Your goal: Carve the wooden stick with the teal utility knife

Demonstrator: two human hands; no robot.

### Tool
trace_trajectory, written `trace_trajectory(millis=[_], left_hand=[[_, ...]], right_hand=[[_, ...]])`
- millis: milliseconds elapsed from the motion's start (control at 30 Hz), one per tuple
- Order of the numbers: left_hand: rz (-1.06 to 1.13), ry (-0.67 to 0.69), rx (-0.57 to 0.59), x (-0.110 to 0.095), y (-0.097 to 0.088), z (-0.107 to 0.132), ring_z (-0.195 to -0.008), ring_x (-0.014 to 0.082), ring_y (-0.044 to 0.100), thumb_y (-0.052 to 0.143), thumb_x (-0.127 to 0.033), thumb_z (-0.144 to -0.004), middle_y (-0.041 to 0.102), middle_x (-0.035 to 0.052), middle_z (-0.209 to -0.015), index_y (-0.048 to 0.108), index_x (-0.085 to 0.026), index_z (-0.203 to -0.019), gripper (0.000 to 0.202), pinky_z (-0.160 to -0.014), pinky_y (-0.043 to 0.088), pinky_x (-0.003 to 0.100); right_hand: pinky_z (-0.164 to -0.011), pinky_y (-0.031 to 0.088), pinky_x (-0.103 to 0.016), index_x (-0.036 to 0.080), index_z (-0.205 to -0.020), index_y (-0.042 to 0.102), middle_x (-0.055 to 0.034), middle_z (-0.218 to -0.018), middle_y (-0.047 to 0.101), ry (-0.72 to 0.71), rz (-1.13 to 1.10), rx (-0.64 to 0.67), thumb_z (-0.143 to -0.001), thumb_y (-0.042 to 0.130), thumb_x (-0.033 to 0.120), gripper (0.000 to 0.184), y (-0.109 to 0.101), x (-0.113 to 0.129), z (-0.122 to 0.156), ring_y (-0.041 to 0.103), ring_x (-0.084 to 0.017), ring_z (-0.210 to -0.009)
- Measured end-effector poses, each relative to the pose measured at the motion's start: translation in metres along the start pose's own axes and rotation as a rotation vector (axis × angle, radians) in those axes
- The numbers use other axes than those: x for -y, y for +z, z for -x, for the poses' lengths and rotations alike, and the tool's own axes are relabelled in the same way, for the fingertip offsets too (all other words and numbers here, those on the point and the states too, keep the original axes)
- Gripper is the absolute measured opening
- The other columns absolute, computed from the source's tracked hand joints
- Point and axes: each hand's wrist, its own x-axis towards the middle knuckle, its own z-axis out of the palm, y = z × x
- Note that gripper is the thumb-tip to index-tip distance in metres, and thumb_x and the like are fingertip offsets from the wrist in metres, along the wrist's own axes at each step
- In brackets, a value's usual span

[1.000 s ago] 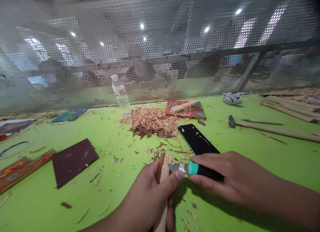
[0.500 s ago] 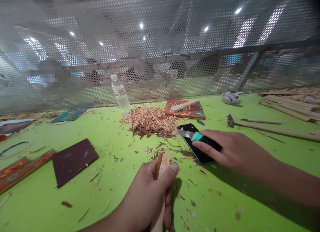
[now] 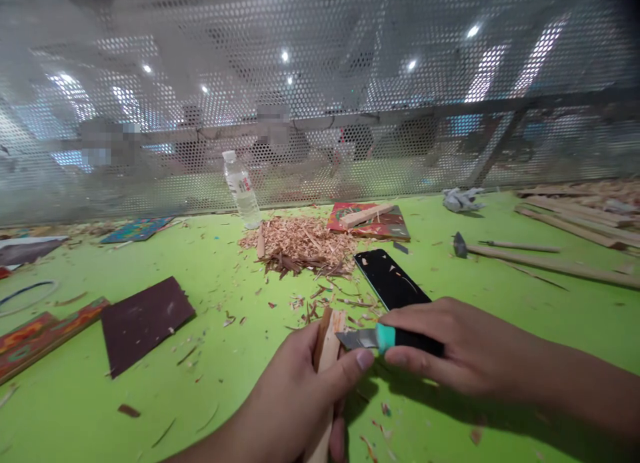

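Pale wood strip in the left fist, bare blade at its flank

Far off, a perforated mesh panel (image 3: 330, 176) walls the back of the green table (image 3: 240, 283), so I reckon my room for long moves is sideways rather than forward. On the left, a dark brown sheet (image 3: 150, 326) lies well apart from the hands, with chip-strewn surface between. Ahead, the heap of shavings (image 3: 305, 243) looks loose and easily scattered. The right hand (image 3: 460, 350) is wrapped round a utility knife, thumb and forefinger along its grip; the left hand (image 3: 305, 383) is curled about the wooden strip (image 3: 331, 346), thumb reaching across it toward the blade.

The strip points away from me, low in front, its far end protruding past the fist. I judge it light, stiff and dry, liable to split along the grain; I'd hold it low, behind the cut. A phone (image 3: 393, 280) lies just beyond the right hand, crowding that side; its glass is probably slick and fragile. The utility knife (image 3: 417, 342) should grip well by its dark handle. Smallest and sharpest, the blade (image 3: 353, 340) seems to touch the strip, with the left thumb tip just beside its edge.
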Motion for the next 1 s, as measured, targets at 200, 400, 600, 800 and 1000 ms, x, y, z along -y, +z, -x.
trace_trajectory(millis=[200, 400, 600, 800, 1000], left_hand=[[0.026, -0.023, 0.016, -0.0030, 0.0006, -0.0003, -0.035, 0.0065, 0.053, 0.073, -0.052, -0.093, 0.065, -0.0052, -0.063, 0.060, -0.018, -0.113, 0.041, -0.035, 0.044, 0.014], [0.018, -0.031, -0.002, -0.0067, 0.0029, 0.0009, -0.034, 0.0079, 0.052, 0.072, -0.055, -0.092, 0.054, -0.0089, -0.053, 0.058, -0.020, -0.097, 0.038, -0.035, 0.039, 0.014], [0.012, -0.026, -0.005, -0.0070, 0.0042, 0.0008, -0.033, 0.0077, 0.050, 0.070, -0.058, -0.092, 0.053, -0.0090, -0.052, 0.057, -0.020, -0.091, 0.041, -0.035, 0.039, 0.015], [-0.016, -0.023, -0.048, -0.0067, 0.0055, 0.0002, -0.031, 0.0082, 0.049, 0.068, -0.060, -0.092, 0.052, -0.0082, -0.050, 0.058, -0.019, -0.090, 0.042, -0.033, 0.036, 0.015], [0.017, -0.041, -0.086, -0.0010, 0.0057, -0.0020, -0.031, 0.0087, 0.049, 0.069, -0.062, -0.092, 0.050, -0.0084, -0.047, 0.055, -0.019, -0.081, 0.046, -0.031, 0.038, 0.016]], right_hand=[[-0.067, 0.041, -0.029, 0.021, -0.105, 0.068, -0.0056, -0.088, 0.073, 0.014, -0.023, 0.025, -0.111, 0.040, 0.056, 0.046, -0.0004, 0.0013, -0.0001, 0.066, -0.019, -0.076], [-0.067, 0.043, -0.030, 0.020, -0.110, 0.070, -0.0069, -0.090, 0.076, 0.046, 0.033, -0.025, -0.110, 0.041, 0.056, 0.046, 0.0013, 0.0049, 0.0019, 0.070, -0.022, -0.077], [-0.063, 0.043, -0.031, 0.020, -0.111, 0.070, -0.0062, -0.091, 0.076, 0.037, 0.123, -0.089, -0.111, 0.041, 0.056, 0.046, 0.0041, 0.0075, 0.0048, 0.072, -0.022, -0.074], [-0.058, 0.042, -0.032, 0.019, -0.114, 0.070, -0.0061, -0.084, 0.074, -0.048, 0.351, -0.226, -0.113, 0.036, 0.055, 0.050, 0.0075, 0.0085, 0.0070, 0.071, -0.022, -0.068], [-0.055, 0.040, -0.033, 0.019, -0.106, 0.069, -0.0073, -0.085, 0.076, 0.000, 0.389, -0.303, -0.112, 0.036, 0.057, 0.051, 0.0070, 0.0027, 0.0079, 0.070, -0.022, -0.064]])
